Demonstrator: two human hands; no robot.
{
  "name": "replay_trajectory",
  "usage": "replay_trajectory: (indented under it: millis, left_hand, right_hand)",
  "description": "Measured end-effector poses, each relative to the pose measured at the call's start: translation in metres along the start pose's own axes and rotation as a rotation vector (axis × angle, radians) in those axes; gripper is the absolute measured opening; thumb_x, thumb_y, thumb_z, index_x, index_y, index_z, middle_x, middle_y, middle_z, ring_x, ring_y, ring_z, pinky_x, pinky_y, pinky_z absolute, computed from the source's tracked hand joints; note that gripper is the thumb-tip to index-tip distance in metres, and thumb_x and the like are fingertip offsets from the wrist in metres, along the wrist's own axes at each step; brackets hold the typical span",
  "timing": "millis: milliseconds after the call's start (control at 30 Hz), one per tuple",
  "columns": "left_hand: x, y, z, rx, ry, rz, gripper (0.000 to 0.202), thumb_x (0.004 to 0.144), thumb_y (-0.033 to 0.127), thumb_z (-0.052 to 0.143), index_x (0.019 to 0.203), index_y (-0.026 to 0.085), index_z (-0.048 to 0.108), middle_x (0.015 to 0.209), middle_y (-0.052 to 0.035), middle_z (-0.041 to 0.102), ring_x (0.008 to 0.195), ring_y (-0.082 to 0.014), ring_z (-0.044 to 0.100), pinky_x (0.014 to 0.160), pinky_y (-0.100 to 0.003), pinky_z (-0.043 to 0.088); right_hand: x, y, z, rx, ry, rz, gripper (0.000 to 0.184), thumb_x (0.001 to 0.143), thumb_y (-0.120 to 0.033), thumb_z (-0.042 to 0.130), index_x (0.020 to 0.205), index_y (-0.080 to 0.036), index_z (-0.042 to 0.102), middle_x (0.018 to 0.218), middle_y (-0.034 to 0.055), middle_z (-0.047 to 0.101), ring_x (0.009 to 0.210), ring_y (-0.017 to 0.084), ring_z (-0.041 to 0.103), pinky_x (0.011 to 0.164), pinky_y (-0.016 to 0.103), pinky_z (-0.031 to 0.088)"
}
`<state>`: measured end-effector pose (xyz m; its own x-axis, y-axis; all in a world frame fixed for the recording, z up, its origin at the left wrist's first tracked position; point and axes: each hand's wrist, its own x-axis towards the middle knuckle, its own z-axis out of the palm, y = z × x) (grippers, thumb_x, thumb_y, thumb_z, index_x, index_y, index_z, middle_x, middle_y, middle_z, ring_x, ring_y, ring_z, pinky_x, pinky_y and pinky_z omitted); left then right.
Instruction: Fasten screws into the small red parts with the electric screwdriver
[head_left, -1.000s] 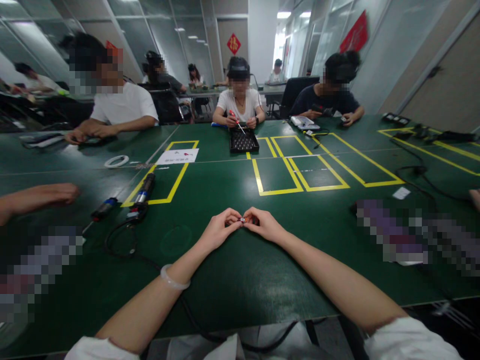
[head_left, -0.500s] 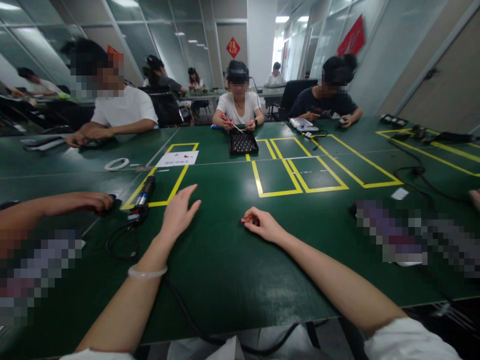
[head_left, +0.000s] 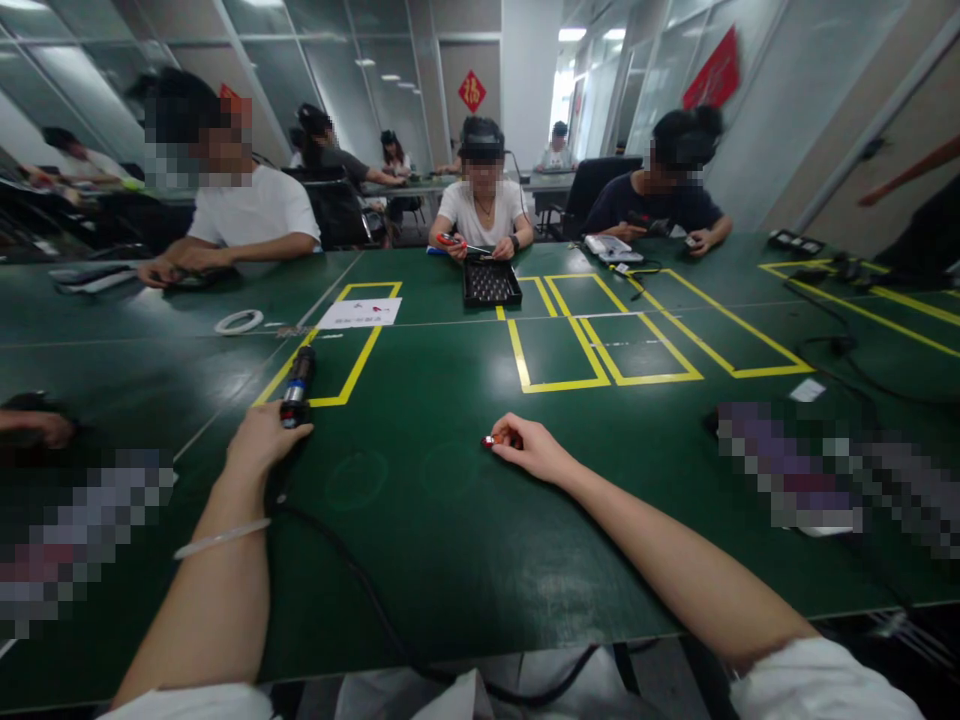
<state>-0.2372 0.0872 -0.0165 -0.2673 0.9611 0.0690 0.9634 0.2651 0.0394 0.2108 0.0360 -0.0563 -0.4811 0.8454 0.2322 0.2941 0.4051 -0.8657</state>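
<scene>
My left hand [head_left: 264, 438] is at the near end of a black corded power tool [head_left: 300, 372], which looks like an electric screwdriver with a silver-blue band. The thumb lies across the tool's near end; the other fingers are partly hidden, but the hand appears closed around it. On the table in front of me rests my right hand [head_left: 531, 447]. Its thumb and fingers pinch a small red and orange piece [head_left: 489, 441], too small to name and partly covered by the fingers.
Yellow tape frames [head_left: 566, 387] mark the green table [head_left: 450, 550]. A printed sheet [head_left: 361, 313] and a white ring [head_left: 239, 322] lie to the left. A black cable [head_left: 352, 565] runs toward me. Across the table, a person handles a screwdriver above a black tray [head_left: 491, 285].
My left hand has moved left and down onto the power tool, which now stands straighter. A neighbour's hand at the left has drawn back. My right hand stays put.
</scene>
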Motion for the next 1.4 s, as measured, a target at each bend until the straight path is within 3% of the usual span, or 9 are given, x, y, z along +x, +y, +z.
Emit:
replay_trajectory:
  millis: [100,200,300,600,733,900,1400]
  left_hand:
    - [-0.005,0.017,-0.001,0.042,-0.066,-0.047,0.055,0.076,0.048,0.058,0.117,0.012,0.053,0.117,-0.0195,0.057,0.102,-0.0328,0.058,0.075,-0.036,0.048]
    - [-0.018,0.042,-0.002,0.061,-0.053,-0.024,0.059,0.077,0.052,0.054,0.119,0.011,0.052,0.119,-0.0238,0.053,0.103,-0.0356,0.058,0.076,-0.041,0.049]
    - [-0.036,0.072,-0.003,0.063,-0.05,0.036,0.061,0.076,0.053,0.052,0.12,0.01,0.052,0.116,-0.0226,0.052,0.1,-0.0356,0.058,0.077,-0.042,0.049]
    - [-0.106,0.179,-0.005,0.004,0.009,0.419,0.061,0.081,0.05,0.049,0.13,0.015,0.042,0.114,-0.014,0.052,0.092,-0.0273,0.06,0.073,-0.035,0.049]
    - [-0.129,0.212,-0.001,-0.033,0.039,0.548,0.064,0.082,0.049,0.05,0.135,0.015,0.038,0.112,-0.0137,0.052,0.094,-0.0268,0.058,0.076,-0.034,0.048]
    - [-0.141,0.225,-0.001,-0.09,0.01,0.614,0.067,0.083,0.046,0.052,0.139,0.017,0.032,0.114,-0.0132,0.051,0.1,-0.0261,0.056,0.077,-0.033,0.047]
    - [-0.148,0.226,-0.001,-0.101,0.021,0.679,0.062,0.084,0.044,0.05,0.138,0.018,0.036,0.114,-0.0141,0.051,0.096,-0.0264,0.056,0.077,-0.036,0.046]
  right_hand:
    - [0.0,-0.001,0.001,-0.001,-0.005,0.005,0.014,0.084,-0.025,0.06,0.095,-0.017,0.057,0.074,-0.0017,0.058,0.066,0.011,0.053,0.061,0.022,0.04]
    - [0.0,0.0,0.001,-0.011,-0.008,0.014,0.015,0.084,-0.026,0.06,0.095,-0.017,0.057,0.075,-0.0015,0.058,0.066,0.011,0.053,0.061,0.023,0.04]
    - [0.0,0.0,0.001,-0.012,-0.009,0.012,0.015,0.084,-0.026,0.06,0.095,-0.017,0.057,0.075,-0.0015,0.058,0.066,0.011,0.053,0.061,0.022,0.04]
    - [0.0,-0.001,0.001,-0.039,0.015,-0.006,0.014,0.083,-0.026,0.06,0.094,-0.017,0.057,0.074,-0.0013,0.058,0.065,0.012,0.054,0.061,0.023,0.041]
    - [0.0,0.001,0.003,-0.062,0.061,-0.013,0.013,0.083,-0.025,0.06,0.092,-0.017,0.056,0.073,-0.0014,0.058,0.064,0.012,0.054,0.062,0.023,0.043]
    - [0.002,0.006,0.006,-0.139,0.088,-0.001,0.01,0.081,-0.021,0.061,0.088,-0.018,0.055,0.07,-0.0027,0.057,0.062,0.011,0.052,0.06,0.023,0.042]
    - [0.005,0.006,0.009,-0.118,0.068,-0.032,0.009,0.08,-0.019,0.064,0.087,-0.017,0.058,0.07,-0.0025,0.056,0.061,0.011,0.052,0.059,0.023,0.041]
